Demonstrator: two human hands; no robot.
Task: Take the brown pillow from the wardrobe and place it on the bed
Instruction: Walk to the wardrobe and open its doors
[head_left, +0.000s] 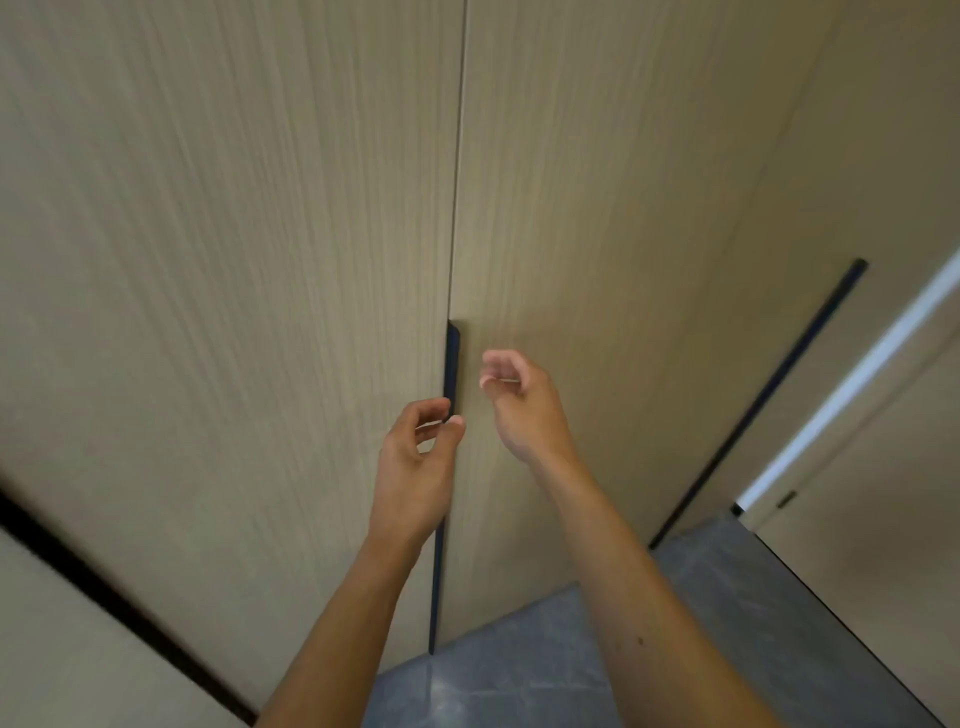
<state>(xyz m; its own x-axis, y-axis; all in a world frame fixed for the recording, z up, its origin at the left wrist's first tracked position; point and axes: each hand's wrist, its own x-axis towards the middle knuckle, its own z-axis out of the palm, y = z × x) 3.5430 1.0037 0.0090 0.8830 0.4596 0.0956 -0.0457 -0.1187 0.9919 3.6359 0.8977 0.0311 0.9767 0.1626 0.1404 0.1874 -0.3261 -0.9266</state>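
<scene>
— Where are your fingers?
— My left hand curls, half-closed, at the vertical dark handle, grasping nothing; my right hand hangs loose just right.
— The pillow?
— Unseen; presumably behind the shut wardrobe doors.

Bare forearms, no sleeves

Grey stone-look tiled floor at lower centre and lower right; tall beige wood-grain wardrobe stands directly on it, doors closed.
</scene>
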